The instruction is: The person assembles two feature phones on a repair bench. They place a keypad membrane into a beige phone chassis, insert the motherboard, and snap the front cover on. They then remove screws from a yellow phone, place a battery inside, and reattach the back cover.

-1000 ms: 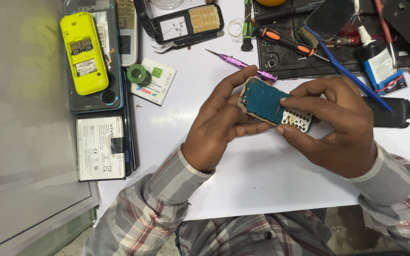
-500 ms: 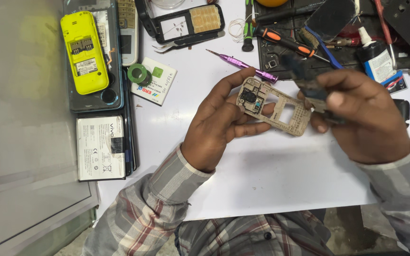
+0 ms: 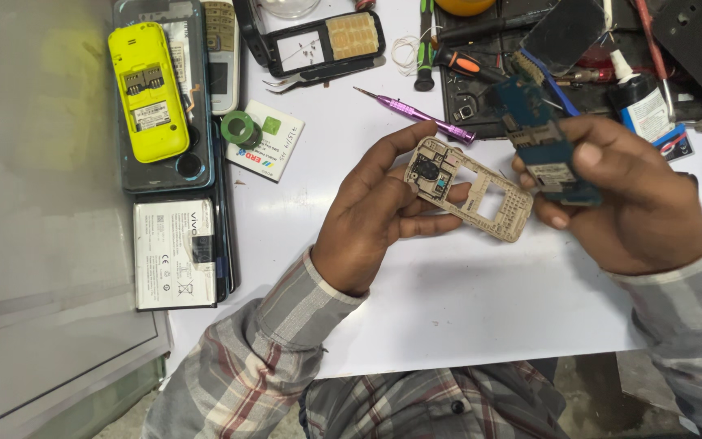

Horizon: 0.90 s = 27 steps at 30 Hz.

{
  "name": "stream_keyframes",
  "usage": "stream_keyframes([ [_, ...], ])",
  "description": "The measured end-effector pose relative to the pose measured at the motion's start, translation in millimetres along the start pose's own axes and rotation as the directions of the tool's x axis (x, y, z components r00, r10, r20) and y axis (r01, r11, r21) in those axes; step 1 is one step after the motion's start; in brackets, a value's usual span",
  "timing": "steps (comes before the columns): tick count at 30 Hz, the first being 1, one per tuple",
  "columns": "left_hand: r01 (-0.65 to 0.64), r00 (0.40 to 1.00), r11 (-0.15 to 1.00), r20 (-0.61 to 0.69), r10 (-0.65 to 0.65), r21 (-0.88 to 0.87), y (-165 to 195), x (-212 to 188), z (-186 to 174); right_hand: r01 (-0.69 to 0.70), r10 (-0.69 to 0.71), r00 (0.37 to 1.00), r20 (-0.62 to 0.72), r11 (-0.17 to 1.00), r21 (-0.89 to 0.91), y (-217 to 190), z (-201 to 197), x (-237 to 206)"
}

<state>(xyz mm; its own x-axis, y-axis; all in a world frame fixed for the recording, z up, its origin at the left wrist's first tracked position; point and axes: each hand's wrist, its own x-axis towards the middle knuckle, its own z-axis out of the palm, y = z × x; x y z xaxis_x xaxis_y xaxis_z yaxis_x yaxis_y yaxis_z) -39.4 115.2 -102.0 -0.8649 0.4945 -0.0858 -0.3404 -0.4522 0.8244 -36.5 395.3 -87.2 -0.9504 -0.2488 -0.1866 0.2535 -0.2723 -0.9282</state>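
Observation:
My left hand (image 3: pixel 379 211) grips a beige phone middle frame (image 3: pixel 469 187) by its upper end, above the white table (image 3: pixel 465 301). The frame has a rectangular window and a small round black part near my thumb. My right hand (image 3: pixel 627 203) holds a blue-green phone circuit board (image 3: pixel 542 138) lifted just to the right of the frame, apart from it. The board stands tilted, its lower end pinched between my thumb and fingers. Both forearms wear plaid sleeves.
A purple screwdriver (image 3: pixel 416 114) lies just beyond the frame. A yellow phone back (image 3: pixel 148 89) rests on stacked phones at the left, with a white battery (image 3: pixel 174 254) below. A black phone housing (image 3: pixel 318 41), tweezers, a green tape roll (image 3: pixel 241 128) and a cluttered black mat (image 3: pixel 562 73) fill the back.
The circuit board sat in the frame a second ago. My right hand has pulled it out and lifted it up and to the right; the left hand keeps the bare frame.

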Motion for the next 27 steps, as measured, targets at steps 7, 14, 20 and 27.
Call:
stream_keyframes([
  [7,-0.01,1.0,1.0,0.001,0.01,-0.003,2,-2,1,0.33,-0.436,0.892,0.12,0.446,-0.832,5,38,-10],
  [14,-0.017,1.0,1.0,-0.006,0.017,0.01,2,-1,2,0.468,-0.507,0.815,0.281,0.288,-0.836,4,55,-6],
  [20,-0.025,1.0,1.0,0.014,0.025,0.001,0,-2,1,0.472,-0.502,0.807,0.312,0.228,-0.852,5,55,-5],
  [27,-0.026,1.0,1.0,0.009,0.025,0.017,-1,0,0,0.486,-0.483,0.806,0.344,0.206,-0.85,5,54,-3],
])
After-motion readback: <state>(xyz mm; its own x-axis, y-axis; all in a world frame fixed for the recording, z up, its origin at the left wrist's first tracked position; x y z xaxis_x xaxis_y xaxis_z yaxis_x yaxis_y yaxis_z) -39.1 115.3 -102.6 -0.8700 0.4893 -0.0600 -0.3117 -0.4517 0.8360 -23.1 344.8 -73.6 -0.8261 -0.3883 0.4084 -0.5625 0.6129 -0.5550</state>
